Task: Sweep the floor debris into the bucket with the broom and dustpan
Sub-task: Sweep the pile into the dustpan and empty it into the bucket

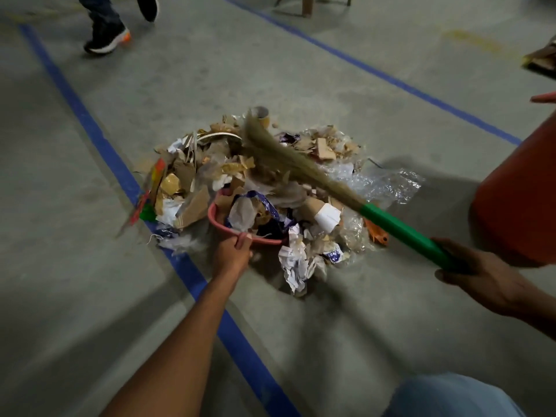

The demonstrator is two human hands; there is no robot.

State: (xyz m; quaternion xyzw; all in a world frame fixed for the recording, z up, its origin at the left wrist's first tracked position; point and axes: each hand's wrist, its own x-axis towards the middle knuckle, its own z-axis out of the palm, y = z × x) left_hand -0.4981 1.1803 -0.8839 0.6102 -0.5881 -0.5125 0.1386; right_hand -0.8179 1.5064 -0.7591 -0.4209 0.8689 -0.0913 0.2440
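Observation:
A heap of debris (210, 164), made of torn cardboard, crumpled paper and clear plastic, lies on the concrete floor in the middle of the view. A pink dustpan (214, 216) is set into the near side of the heap, and paper and cardboard lie in it. My left hand (233, 255) grips its near rim. My right hand (478, 273) holds the green handle of a grass broom (400, 228); the bristles (270, 149) lie blurred across the top of the heap. The orange bucket (517, 203) stands at the right edge, partly out of frame.
Blue tape lines (99, 139) cross the floor to the left of and behind the heap. Another person's legs and dark shoes (105, 37) are at the top left. Furniture legs (307, 7) stand at the top. More cardboard (541, 58) lies at the far right.

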